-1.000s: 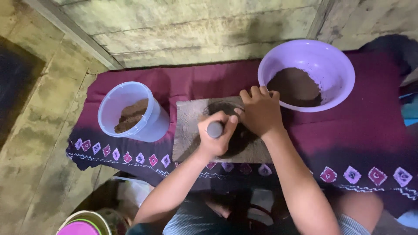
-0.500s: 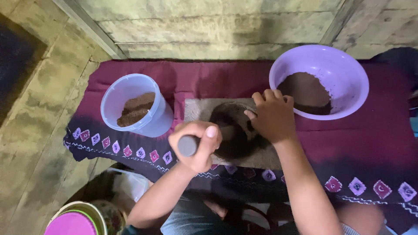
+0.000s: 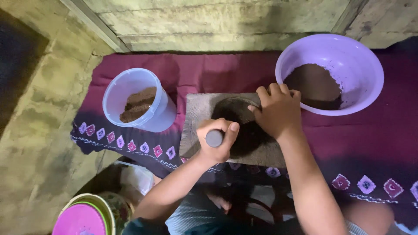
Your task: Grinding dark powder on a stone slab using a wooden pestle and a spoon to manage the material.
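Pestle (image 3: 214, 138) sits gripped in my left hand (image 3: 217, 140), fist wrapped tight around it, over the stone mortar (image 3: 196, 114). My right hand (image 3: 275, 109) lies spread, fingers loose, on the mortar's far rim. Right of it, a purple bowl (image 3: 348, 48) of brown powder; left, a pale tub (image 3: 119, 89).

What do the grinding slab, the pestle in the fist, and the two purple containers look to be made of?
The grinding slab looks like rough grey stone: matte, pitted, with a hollow worn dark. The pestle in the left hand shows only a smooth grey round end, probably stone too. The purple bowl and the pale tub look like plastic: thin, glossy, slightly translucent walls. The maroon cloth is woven fabric with a printed border.
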